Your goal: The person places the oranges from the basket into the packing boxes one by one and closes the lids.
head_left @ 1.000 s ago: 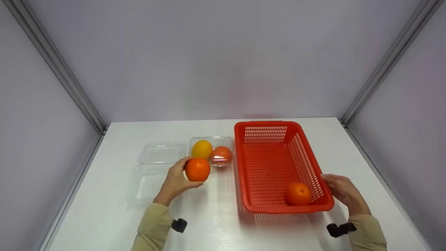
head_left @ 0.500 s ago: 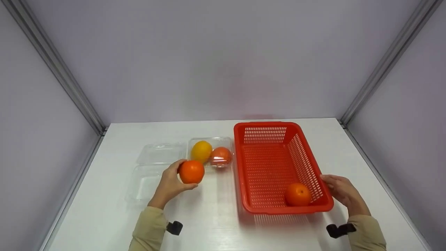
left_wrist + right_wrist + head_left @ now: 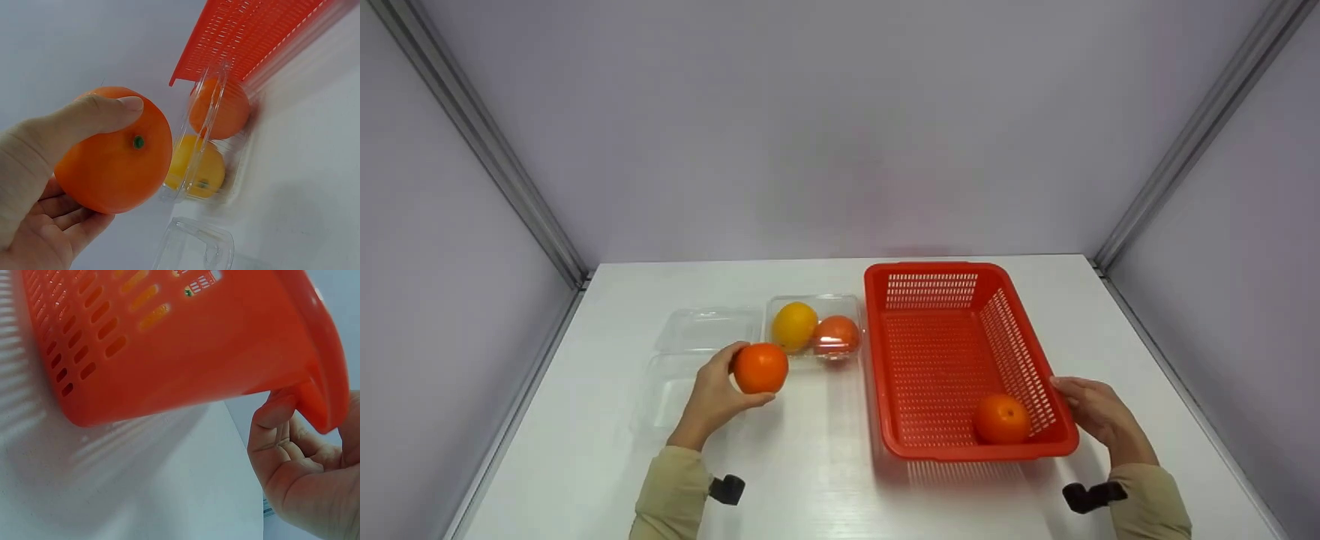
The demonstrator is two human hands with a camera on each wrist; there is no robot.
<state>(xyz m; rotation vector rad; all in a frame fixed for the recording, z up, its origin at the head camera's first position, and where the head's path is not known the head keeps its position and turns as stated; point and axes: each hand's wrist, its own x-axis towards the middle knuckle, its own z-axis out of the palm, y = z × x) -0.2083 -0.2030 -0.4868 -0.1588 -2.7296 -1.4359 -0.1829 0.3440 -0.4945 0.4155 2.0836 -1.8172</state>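
My left hand [image 3: 720, 390] holds an orange [image 3: 761, 367] above the table, thumb on one side and fingers on the other. Its green stem spot shows in the left wrist view. Beyond it stands a clear plastic box [image 3: 832, 304] with a yellow fruit [image 3: 793, 324] and an orange-red fruit [image 3: 836, 335] inside. At the right, a red plastic basket [image 3: 937, 453] has one orange [image 3: 1002, 418] in its near right corner. My right hand [image 3: 1099, 412] grips the basket's right rim; in the right wrist view its fingers [image 3: 270, 430] curl under that rim, the thumb hidden.
Left of the filled box lies another clear plastic box [image 3: 709, 330], apparently opened out, its near part partly behind my left hand. The white table [image 3: 810, 480] ends at a pale back wall [image 3: 840, 150]. Side walls rise at left and right.
My left hand has drawn leftward and slightly nearer with the orange, away from the filled clear box. The right hand and the basket have stayed in place.
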